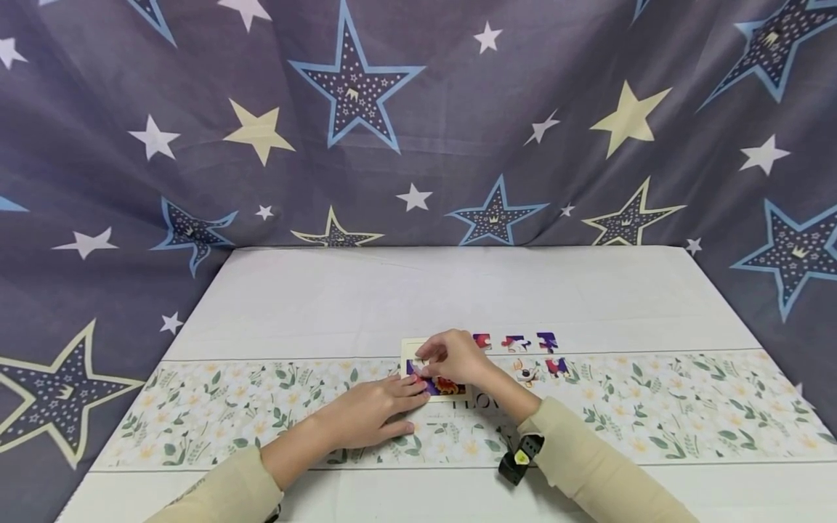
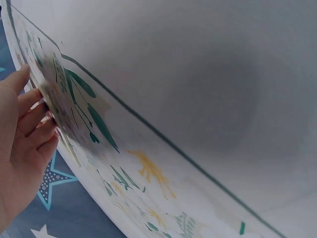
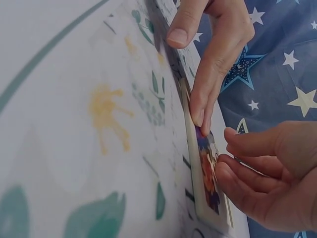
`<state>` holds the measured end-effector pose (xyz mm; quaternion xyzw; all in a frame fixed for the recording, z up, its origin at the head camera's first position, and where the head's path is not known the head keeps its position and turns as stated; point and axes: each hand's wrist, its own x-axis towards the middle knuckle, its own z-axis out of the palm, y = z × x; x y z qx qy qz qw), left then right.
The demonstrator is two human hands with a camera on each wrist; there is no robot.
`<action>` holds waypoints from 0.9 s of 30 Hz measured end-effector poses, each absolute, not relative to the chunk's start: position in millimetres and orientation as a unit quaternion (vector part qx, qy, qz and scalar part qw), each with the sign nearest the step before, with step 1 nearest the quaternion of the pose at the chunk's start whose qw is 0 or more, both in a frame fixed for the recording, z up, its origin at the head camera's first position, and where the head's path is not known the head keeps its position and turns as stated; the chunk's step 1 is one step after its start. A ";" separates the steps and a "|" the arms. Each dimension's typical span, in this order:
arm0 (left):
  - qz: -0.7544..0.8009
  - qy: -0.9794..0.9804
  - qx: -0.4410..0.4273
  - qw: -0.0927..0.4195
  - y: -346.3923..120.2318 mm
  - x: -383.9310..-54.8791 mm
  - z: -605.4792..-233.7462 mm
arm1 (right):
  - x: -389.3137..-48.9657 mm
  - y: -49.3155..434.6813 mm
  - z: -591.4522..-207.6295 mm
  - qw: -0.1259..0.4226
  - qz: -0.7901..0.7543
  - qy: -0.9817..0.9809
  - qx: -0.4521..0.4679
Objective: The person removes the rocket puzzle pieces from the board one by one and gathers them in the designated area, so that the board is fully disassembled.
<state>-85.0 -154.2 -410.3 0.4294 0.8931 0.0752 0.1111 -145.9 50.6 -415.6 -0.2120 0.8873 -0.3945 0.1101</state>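
A small jigsaw puzzle in a cream tray (image 1: 408, 346) lies on the table runner, its lower part filled with a purple and orange picture (image 1: 447, 386). My left hand (image 1: 374, 412) comes in from the left, fingers extended, fingertips resting on the tray's left part. Over the tray's upper part is my right hand (image 1: 458, 357), thumb and fingers bent towards each other. In the right wrist view, a gap shows between its fingertips (image 3: 228, 166) and thumb; whether a puzzle piece sits there cannot be made out. The right hand hides part of the tray.
Right of the tray lie several loose pieces: a red one (image 1: 482, 341), a mixed-colour one (image 1: 516, 343), a purple one (image 1: 547, 341), a whitish one (image 1: 525, 373) and a purple-red one (image 1: 556, 367). A floral runner (image 1: 261, 407) crosses the white table; a star-patterned curtain (image 1: 418, 174) hangs behind.
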 end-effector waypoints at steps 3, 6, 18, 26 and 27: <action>0.074 0.894 0.429 0.109 -154.3 -84.8 -410.9 | -146.5 50.2 -415.5 0.113 -0.406 0.883 -0.205; 0.072 0.893 0.431 0.106 -154.3 -84.9 -411.4 | -147.1 49.8 -415.6 0.114 -0.422 0.879 -0.192; 0.073 0.892 0.434 0.104 -153.8 -85.3 -410.1 | -149.0 45.4 -417.8 0.107 -0.444 0.876 -0.154; 0.071 0.892 0.434 0.103 -154.3 -85.2 -411.6 | -150.2 42.0 -419.3 0.112 -0.421 0.885 -0.164; 0.070 0.892 0.434 0.102 -154.3 -85.2 -411.7 | -150.2 41.5 -419.4 0.108 -0.415 0.888 -0.167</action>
